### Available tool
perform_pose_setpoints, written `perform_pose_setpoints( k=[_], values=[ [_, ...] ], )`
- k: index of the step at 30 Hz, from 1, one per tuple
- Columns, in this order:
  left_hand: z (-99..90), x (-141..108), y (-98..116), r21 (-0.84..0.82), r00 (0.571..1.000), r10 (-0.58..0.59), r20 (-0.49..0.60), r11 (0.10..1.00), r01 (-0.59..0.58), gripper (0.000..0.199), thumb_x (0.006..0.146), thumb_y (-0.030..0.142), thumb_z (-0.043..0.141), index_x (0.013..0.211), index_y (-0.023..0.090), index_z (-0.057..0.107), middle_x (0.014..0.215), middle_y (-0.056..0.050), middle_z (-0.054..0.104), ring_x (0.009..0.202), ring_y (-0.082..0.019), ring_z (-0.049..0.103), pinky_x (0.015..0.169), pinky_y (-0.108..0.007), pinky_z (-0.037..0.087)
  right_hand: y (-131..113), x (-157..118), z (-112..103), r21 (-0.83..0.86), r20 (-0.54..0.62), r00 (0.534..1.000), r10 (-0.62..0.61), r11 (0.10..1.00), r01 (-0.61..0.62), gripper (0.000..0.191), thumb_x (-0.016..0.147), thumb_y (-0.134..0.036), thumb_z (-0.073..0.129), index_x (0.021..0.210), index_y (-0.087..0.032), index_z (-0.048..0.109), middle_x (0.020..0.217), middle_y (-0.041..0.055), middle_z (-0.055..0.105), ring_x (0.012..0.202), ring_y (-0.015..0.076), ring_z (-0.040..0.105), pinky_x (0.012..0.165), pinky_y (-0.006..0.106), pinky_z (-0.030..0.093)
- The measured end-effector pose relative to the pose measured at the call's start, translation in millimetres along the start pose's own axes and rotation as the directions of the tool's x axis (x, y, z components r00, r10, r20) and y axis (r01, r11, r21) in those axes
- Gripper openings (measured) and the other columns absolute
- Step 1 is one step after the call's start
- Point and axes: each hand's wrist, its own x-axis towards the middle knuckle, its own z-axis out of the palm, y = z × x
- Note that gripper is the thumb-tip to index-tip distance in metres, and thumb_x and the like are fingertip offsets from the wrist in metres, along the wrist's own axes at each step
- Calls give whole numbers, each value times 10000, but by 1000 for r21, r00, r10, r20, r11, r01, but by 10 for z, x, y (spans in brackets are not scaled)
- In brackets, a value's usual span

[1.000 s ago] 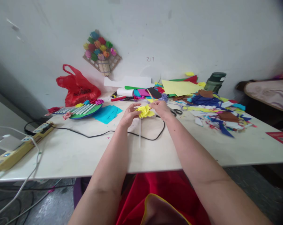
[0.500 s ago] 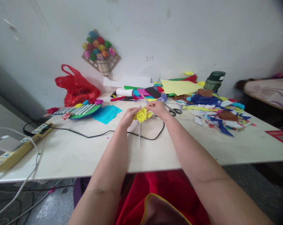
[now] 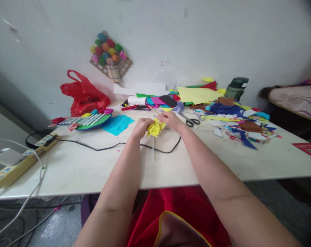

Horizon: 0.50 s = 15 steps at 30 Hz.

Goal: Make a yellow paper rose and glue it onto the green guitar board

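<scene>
A yellow paper flower (image 3: pixel 154 129) is held between my two hands above the middle of the table. My left hand (image 3: pixel 142 128) pinches its left side, with the fingers closed. At its upper right, my right hand (image 3: pixel 170 120) has its fingers closed on a petal edge, and a thin wooden stick (image 3: pixel 152 110) projects up and left from that hand. Below the flower, a pale thin strip (image 3: pixel 153 151) points toward the table's front edge. Black-handled scissors (image 3: pixel 190 121) lie just right of my right hand.
Blue paper (image 3: pixel 118 125), a round flower craft (image 3: pixel 93 121) and a red bag (image 3: pixel 84 96) are at the left. A black cable (image 3: pixel 104 149) crosses the table from the power strip (image 3: pixel 24 161). Paper scraps (image 3: pixel 248 127) and a green bottle (image 3: pixel 236 88) are at the right.
The yellow flower has tipped and shifted slightly left, showing its face more. My right hand has moved a little left, and the stick with it.
</scene>
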Motion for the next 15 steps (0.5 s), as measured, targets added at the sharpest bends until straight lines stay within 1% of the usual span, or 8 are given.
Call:
perform_pose_setpoints(
  k=[3,5,7,10,15],
  values=[
    [-10,29,-20,-23,998,-15,-58,1000,14,199,587,292,636,492,160,522,467,12,471,436,-95,420,453,-250,309,-29,-6,-47,-55,-57,997,54,997,-57,408,830,-482,438,776,-155,677,660,10,567,648,130,490,620,252,363],
    [-10,37,-21,-34,995,-30,-95,999,27,183,575,290,637,501,159,533,462,12,469,426,-95,417,440,-249,299,-18,-4,-66,-96,-77,993,86,991,-93,422,850,-468,419,866,-157,704,685,21,598,653,135,509,619,252,363],
    [-8,39,-16,-44,992,-38,-119,998,33,178,566,290,638,507,156,537,464,12,473,422,-94,424,430,-245,294,16,2,-76,-135,-67,994,85,986,-93,412,844,-459,435,905,-160,713,676,19,608,650,139,519,607,250,356],
    [-9,43,-14,-63,991,-49,-124,997,41,171,557,292,637,517,151,550,470,7,484,419,-95,434,418,-240,293,80,17,-76,-182,-45,998,52,982,-59,377,825,-438,464,859,-162,719,648,11,609,639,140,519,593,247,341],
    [-12,48,-21,-73,989,-62,-132,996,53,178,539,300,651,519,144,565,473,3,491,427,-93,439,408,-230,285,119,31,-71,-201,-61,998,-1,980,-11,327,805,-391,489,718,-155,697,646,10,604,624,129,496,595,246,337]
  ],
)
